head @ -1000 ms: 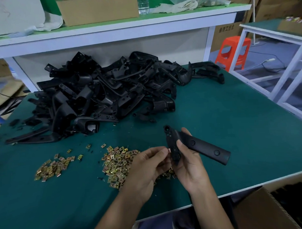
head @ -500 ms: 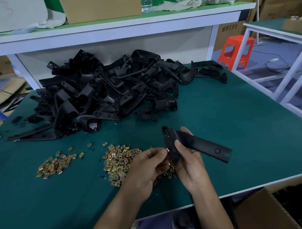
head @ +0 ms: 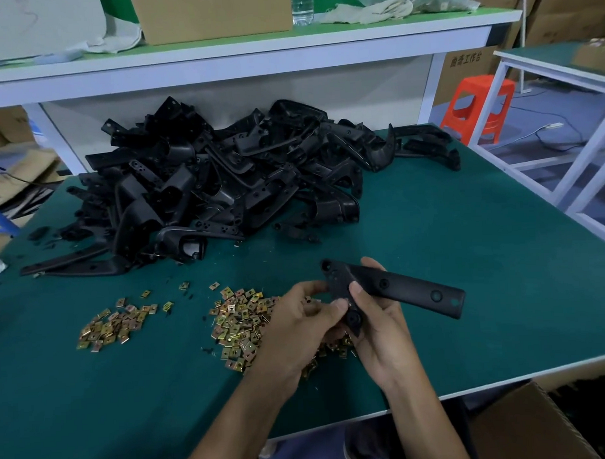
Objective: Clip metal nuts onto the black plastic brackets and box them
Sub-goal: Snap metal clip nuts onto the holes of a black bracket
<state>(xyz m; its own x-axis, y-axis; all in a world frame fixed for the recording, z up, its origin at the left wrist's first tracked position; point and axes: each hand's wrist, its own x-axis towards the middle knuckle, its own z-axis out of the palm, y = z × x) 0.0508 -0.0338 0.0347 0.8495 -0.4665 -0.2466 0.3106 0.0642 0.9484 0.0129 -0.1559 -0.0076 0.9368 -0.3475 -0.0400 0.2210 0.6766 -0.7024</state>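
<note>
My right hand [head: 383,333] grips a long black plastic bracket [head: 409,290] just above the green table, its long arm pointing right. My left hand [head: 297,325] pinches against the bracket's near end, where a small metal nut seems to sit under the fingertips; the nut itself is mostly hidden. A big heap of loose brass-coloured metal nuts [head: 239,320] lies under and left of my left hand. A smaller heap of nuts [head: 112,325] lies further left. A large pile of black brackets [head: 224,184] fills the back of the table.
An open cardboard box [head: 527,427] with black parts inside stands below the table's front right edge. A white shelf [head: 240,49] with a carton and a water bottle runs behind the table. An orange stool [head: 478,106] and a second table stand at the right.
Both hands have stayed on the bracket; my left fingers shifted slightly toward its near end. The view moved a little.
</note>
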